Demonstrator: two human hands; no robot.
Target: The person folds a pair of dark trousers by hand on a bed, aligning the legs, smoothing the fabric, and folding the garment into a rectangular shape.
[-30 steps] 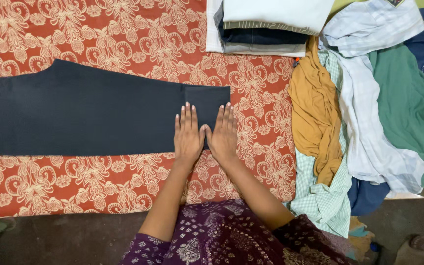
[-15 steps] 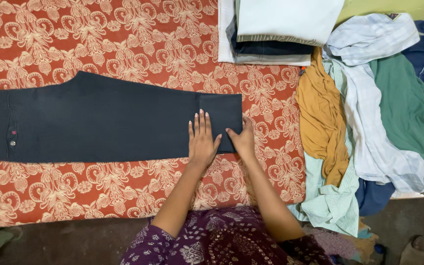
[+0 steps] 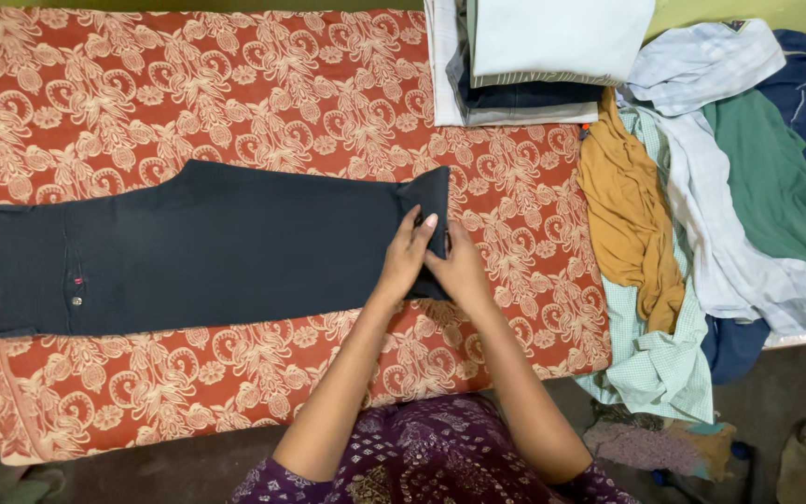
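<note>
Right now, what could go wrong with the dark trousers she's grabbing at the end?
Both hands, left hand and right hand, pinch only the leg end of the dark trousers, so the two layers might slide apart and crease. The waist end lies near the edge of the patterned sheet and could slip off. The loose clothes pile lies close and might snag.

Bare patterned bedspread (image 3: 235, 84) lies open beyond the dark trousers (image 3: 216, 247); the folded stack (image 3: 538, 56) and heaped clothes (image 3: 701, 205) apparently crowd the right.
</note>
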